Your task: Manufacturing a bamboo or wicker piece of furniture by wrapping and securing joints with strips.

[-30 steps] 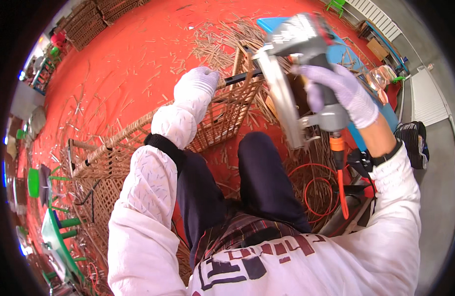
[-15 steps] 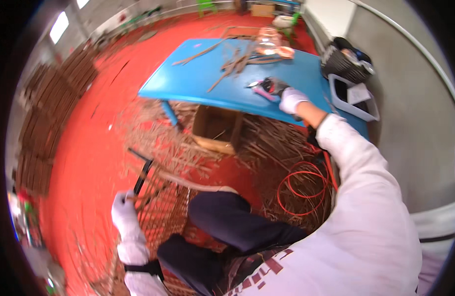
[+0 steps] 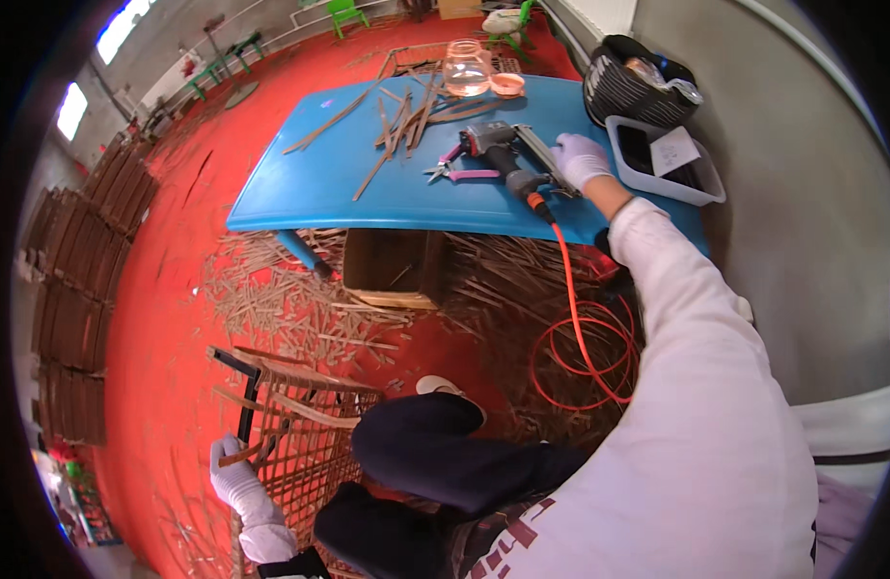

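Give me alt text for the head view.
The right hand rests on a pneumatic nail gun lying on a blue table, while the left hand grips a woven cane frame on the red floor. An orange hose trails down.

nail gun (image 3: 507, 154) on table (image 3: 310, 193) w/ pliers (image 3: 459, 174) left, hose (image 3: 580, 338) below, frame (image 3: 300, 425) front-left

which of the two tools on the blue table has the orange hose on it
The grey nail gun by the right hand; the orange hose runs from its handle down to the floor. The pink-handled pliers beside it have none.
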`<state>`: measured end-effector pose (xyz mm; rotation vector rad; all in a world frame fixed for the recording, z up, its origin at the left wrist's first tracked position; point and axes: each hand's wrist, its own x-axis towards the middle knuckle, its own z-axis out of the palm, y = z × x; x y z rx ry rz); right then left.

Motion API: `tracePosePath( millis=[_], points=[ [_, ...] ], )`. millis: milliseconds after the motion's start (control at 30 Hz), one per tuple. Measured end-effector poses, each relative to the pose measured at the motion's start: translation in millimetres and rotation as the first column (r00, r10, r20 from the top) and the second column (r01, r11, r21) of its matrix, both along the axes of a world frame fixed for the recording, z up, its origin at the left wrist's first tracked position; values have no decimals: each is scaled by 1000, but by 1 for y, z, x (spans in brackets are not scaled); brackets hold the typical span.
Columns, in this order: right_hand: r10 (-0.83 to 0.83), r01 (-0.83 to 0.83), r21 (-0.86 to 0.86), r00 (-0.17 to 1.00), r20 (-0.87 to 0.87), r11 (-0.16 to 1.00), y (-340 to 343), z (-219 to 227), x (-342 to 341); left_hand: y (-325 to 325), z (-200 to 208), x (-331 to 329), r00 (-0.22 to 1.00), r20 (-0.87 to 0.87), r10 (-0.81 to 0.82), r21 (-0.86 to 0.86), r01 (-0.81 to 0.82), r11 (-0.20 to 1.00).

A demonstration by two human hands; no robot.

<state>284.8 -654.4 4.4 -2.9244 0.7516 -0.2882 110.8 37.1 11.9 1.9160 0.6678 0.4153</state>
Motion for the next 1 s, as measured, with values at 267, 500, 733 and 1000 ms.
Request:
tracePosePath(
  millis=[267, 500, 733, 1000],
  points=[
    [567, -570, -105, 822, -62, 815, 124, -25, 43, 8, -8, -28, 991, 80, -109, 456, 61, 888],
    [394, -416, -66, 893, -217, 907, 111, -55, 111, -64, 18, -34, 979, 94, -180, 611, 86, 787],
    [647, -596, 693, 722, 243, 405, 233, 39, 54, -55, 24, -62, 991, 95, -99, 685, 8, 729],
    [532, -643, 675, 452, 715, -361, 343, 128, -110, -50, 28, -79, 999, 26, -38, 763, 4, 646]
  ],
)
